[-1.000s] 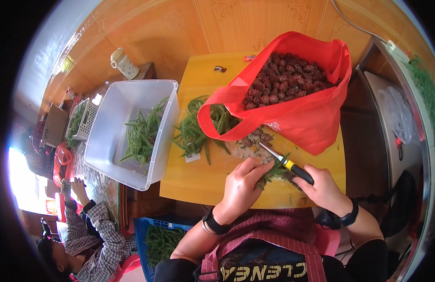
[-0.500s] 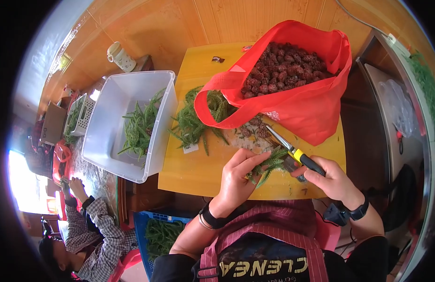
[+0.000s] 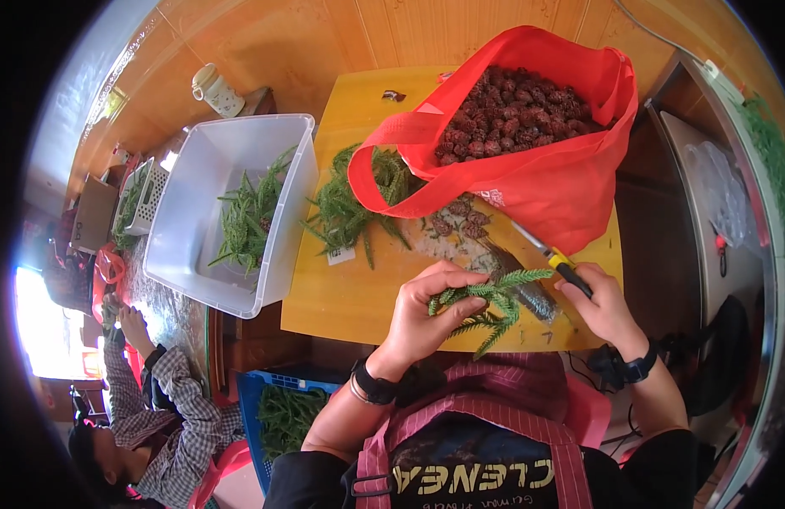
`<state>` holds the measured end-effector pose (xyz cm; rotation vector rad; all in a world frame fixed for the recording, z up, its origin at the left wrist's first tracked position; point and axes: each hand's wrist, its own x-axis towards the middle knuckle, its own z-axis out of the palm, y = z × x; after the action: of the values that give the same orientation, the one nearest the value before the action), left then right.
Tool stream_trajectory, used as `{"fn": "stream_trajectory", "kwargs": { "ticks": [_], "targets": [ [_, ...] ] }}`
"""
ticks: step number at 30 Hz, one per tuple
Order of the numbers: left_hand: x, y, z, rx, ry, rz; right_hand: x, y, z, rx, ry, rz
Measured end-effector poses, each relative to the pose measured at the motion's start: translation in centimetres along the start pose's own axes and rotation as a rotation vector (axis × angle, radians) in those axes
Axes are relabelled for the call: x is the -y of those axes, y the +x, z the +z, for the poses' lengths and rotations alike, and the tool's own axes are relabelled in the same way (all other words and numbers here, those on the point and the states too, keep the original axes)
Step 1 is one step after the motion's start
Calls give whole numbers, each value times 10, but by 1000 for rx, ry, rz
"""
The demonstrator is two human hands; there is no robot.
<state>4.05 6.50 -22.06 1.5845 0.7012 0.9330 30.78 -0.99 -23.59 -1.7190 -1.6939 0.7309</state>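
Note:
My left hand (image 3: 424, 312) is closed around a green artificial pine sprig (image 3: 499, 299), whose needled branches fan out to the right. In my right hand (image 3: 604, 307) are long-nose pliers (image 3: 541, 245) with yellow and black handles, their metal jaws pointing up and left above the table. The jaws are apart from the sprig. Just beyond the sprig lies a greyish elongated bundle (image 3: 535, 297), partly hidden, its kind unclear. A few loose pine cones (image 3: 472, 224) and crumbs are beyond my hands, beside a heap of green sprigs (image 3: 346, 208).
A red bag (image 3: 570, 191) full of pine cones (image 3: 524, 110) stands on the yellow table (image 3: 324, 301). Left are a clear plastic bin (image 3: 176, 242) with sprigs and, lower, a blue crate (image 3: 255, 433) of greenery. A co-worker in a checked shirt (image 3: 184, 407) sits far left.
My right hand has shifted right and slightly up with the pliers, their jaws moving away from the sprig. In my left hand the sprig now shows more fully, its branches spread to the right.

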Motion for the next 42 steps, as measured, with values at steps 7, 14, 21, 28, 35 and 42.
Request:
{"fn": "stream_trajectory", "kwargs": {
  "ticks": [7, 14, 21, 28, 35, 42],
  "targets": [
    [5, -3, -3, 118, -314, -10, 31, 6, -17, 83, 181, -245],
    [1, -5, -1, 125, -511, -156, 32, 7, -17, 128, 160, -413],
    [6, -4, -2, 202, -538, -71, 33, 6, -19, 120, 122, -404],
    [-1, -2, -1, 171, -523, -169, 30, 5, -16, 70, 122, -399],
    [-4, 2, -8, 180, -249, -62, 34, 2, -22, 42, 96, -401],
    [-11, 2, -8, 102, 352, 210, 41, -3, -34, 53, -33, -376]
  ]
}}
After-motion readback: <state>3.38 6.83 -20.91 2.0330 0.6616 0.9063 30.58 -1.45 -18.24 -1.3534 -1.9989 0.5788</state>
